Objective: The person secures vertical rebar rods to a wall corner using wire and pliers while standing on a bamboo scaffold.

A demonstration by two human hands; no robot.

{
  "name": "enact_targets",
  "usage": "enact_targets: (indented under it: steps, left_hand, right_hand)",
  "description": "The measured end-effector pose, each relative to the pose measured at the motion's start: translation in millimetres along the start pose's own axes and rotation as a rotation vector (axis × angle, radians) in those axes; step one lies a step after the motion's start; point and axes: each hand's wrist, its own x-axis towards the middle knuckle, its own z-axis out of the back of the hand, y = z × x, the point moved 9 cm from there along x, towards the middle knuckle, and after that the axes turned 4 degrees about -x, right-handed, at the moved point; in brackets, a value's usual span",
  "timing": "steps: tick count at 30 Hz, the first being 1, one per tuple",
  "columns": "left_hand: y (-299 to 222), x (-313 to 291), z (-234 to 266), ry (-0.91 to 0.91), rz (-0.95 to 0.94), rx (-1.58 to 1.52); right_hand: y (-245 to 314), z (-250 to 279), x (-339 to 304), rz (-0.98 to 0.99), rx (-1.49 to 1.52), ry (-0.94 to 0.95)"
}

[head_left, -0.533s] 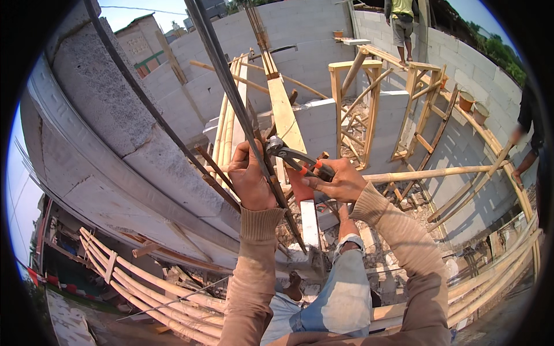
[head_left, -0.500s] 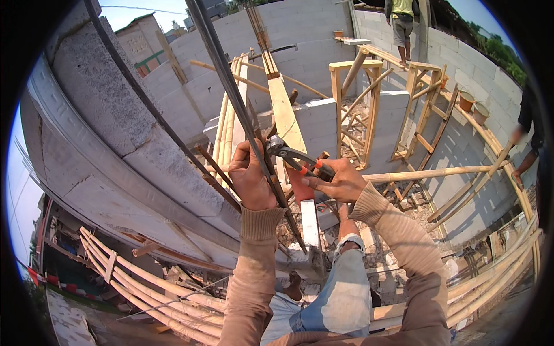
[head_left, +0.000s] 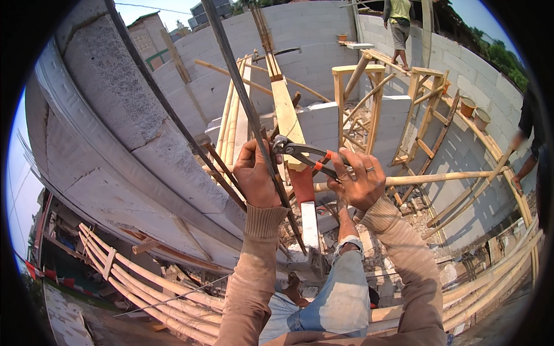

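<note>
My left hand (head_left: 257, 176) is closed around a long dark steel bar (head_left: 238, 75), which rises at a slant beside a block wall. Its thumb and index finger come together near the jaws of the pincers. In my right hand (head_left: 362, 180) are the pincers (head_left: 303, 151), dark metal with orange bands on the handles. Their jaws are up against the bar just right of my left fingers. The handles stand apart, with my right fingers around their ends. Any wire between the jaws is too small to make out.
A grey block wall (head_left: 133, 124) stands close on my left. Bamboo poles (head_left: 156, 288) run below me, and a plank (head_left: 284, 109) stretches ahead. Wooden trestles (head_left: 358, 69) stand beyond. Two people are on the right, one on the far scaffold, near buckets (head_left: 467, 105). Rubble lies below.
My right hand has moved right and turned, showing more of its back. The pincers' handles are spread wider and point further right. My left hand stays at the bar.
</note>
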Motion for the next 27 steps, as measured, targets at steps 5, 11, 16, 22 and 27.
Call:
enact_targets:
  steps: [5, 11, 16, 22, 27]
  left_hand:
    - [-3, 0, -2, -0.003, -0.033, 0.026]
    - [3, 3, 8, 0.018, -0.019, 0.045]
    - [0, -2, 2, -0.033, -0.004, -0.014]
    - [7, 1, -2, 0.028, 0.052, -0.035]
    - [0, 2, -6, 0.053, 0.040, -0.071]
  right_hand:
    - [-13, 4, 13, 0.035, -0.187, 0.051]
    - [-45, -25, 26, -0.053, 0.303, 0.451]
    - [-50, -15, 41, -0.013, 0.124, 0.244]
    - [-49, -16, 22, -0.068, 0.112, -0.029]
    - [-43, -18, 28, -0.120, 0.082, 0.100]
